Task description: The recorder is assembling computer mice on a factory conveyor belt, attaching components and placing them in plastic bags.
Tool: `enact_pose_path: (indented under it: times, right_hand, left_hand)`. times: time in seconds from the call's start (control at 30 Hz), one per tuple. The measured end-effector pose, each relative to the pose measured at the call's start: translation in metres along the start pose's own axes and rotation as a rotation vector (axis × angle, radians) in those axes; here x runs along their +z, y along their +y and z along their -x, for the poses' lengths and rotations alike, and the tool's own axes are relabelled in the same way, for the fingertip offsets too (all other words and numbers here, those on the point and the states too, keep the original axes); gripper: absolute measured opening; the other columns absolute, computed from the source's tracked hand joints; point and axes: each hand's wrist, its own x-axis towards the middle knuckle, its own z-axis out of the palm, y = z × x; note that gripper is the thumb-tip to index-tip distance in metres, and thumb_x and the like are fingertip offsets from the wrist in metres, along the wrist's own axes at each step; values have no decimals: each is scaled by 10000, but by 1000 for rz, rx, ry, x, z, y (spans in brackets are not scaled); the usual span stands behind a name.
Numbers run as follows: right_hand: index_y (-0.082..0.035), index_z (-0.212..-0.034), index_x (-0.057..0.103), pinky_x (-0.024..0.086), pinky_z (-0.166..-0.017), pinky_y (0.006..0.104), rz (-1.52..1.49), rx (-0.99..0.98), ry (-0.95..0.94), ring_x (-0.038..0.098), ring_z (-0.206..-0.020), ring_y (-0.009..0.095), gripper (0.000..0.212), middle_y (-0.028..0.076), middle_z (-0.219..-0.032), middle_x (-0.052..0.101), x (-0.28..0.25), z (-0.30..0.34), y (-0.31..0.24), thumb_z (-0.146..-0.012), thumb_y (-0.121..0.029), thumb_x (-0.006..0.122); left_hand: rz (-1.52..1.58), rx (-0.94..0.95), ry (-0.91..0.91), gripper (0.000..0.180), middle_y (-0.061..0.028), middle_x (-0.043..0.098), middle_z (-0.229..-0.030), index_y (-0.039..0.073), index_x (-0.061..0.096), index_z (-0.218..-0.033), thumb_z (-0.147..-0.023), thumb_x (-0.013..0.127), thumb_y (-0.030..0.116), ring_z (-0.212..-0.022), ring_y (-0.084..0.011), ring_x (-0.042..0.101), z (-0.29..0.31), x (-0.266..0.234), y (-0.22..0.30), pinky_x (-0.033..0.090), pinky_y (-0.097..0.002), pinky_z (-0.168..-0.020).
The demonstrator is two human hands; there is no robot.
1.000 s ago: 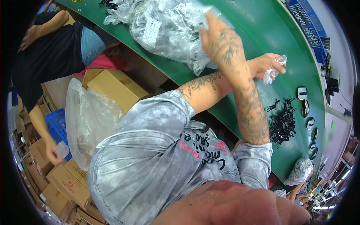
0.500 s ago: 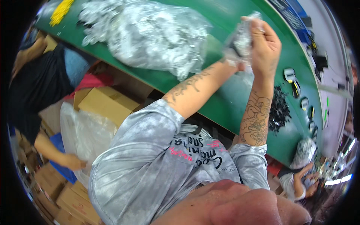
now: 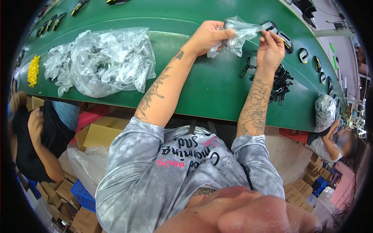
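1. Small clear bag [image 3: 239, 38] is held up between both hands, over the far part of the green table [image 3: 186, 83]; contents cannot be told through the crinkled plastic.
2. Bag lies to the right of the left hand [image 3: 213, 38] and to the left of the right hand [image 3: 271, 46]. Long axis runs left to right, drawn to a narrow tip at the right end.
3. Left hand is nearer to the bulk: body of the bag is gripped between thumb and curled fingers. By the right hand only the right tip is pinched, at the fingertips.
4. Loose black part [image 3: 247, 67] is seen just left of the right wrist; pile of black parts [image 3: 280, 86] is partly covered by the right forearm [image 3: 254, 103].
5. Surface: large clear bag [image 3: 112, 64], filled with crumpled plastic, is set at the left, well apart from the hands. Yellow pieces [image 3: 33, 72] are heaped further left. Black-and-white gadgets [image 3: 286, 42] are strung along the far right; a stuffed bag [image 3: 325, 110] is placed at the right end.
6. Room: co-worker in black [image 3: 40, 143] is seen at near left, another in white [image 3: 328, 149] at right. Open carton [image 3: 104, 131] and blue crate [image 3: 82, 196] are kept at near left, below table level.
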Motion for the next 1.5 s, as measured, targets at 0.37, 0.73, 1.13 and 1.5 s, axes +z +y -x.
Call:
enact_pose_path:
  times: [0.37,0.73,1.13,1.5]
  right_hand:
    - [-142,-1201,754,528,-687,296,1062,-279,-664,639,-870,158,419,53,-1072,681,59,59,0,-791,-102,834]
    - [-6,-1053,780,519,-623,271,590,11,-349,659,-683,120,212,67,-864,751,69,72,11,-883,-131,790]
    - [32,-740,593,353,-507,289,1185,-356,-95,403,-540,80,339,-23,-572,509,39,67,-104,-1004,-180,612]
    - [-18,-603,493,338,-518,285,1249,-516,50,397,-571,75,362,-11,-565,476,0,65,-92,-890,-115,691]
  left_hand:
    - [510,-62,63,525,-92,680,-1004,-7,580,-1348,-1103,422,430,-642,-115,573,-5,-8,-5,375,-233,-423]
    - [291,-54,63,385,-32,672,-851,84,641,-1354,-1061,519,302,-648,-116,609,-2,7,-7,431,-269,-475]
    - [320,-111,162,464,-79,664,-847,18,606,-1297,-1117,395,390,-601,-112,509,-10,-12,-10,384,-268,-449]
    - [732,-142,73,222,11,553,-714,145,635,-1033,-1001,660,363,-533,-112,491,-15,-23,-18,401,-290,-467]
